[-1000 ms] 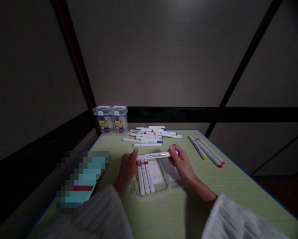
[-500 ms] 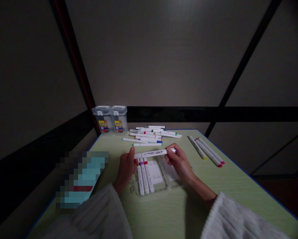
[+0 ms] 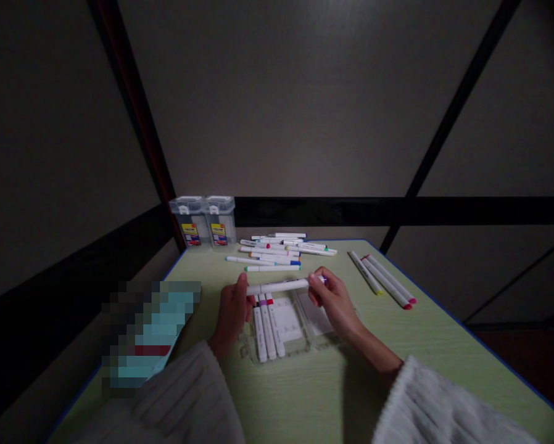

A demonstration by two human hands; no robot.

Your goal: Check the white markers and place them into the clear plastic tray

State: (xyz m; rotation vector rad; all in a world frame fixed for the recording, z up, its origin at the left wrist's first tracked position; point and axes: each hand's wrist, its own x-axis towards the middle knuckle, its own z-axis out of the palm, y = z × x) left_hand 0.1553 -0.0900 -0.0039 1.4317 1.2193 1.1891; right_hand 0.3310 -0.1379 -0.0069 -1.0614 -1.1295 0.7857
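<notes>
left hand (image 3: 232, 309) and right hand (image 3: 336, 301) grip a white marker (image 3: 279, 287) over a clear case (image 3: 308, 327), well inside the blue table edge (image 3: 464, 324).

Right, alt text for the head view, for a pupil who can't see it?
Left hand and right hand hold a white marker near an open clear case holding three markers. Loose markers and two plastic boxes are on the green table.

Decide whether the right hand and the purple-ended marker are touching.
Touching. The head view shows the right hand gripping the purple-ended marker near its purple tip, with the thumb laid over the barrel.
</notes>
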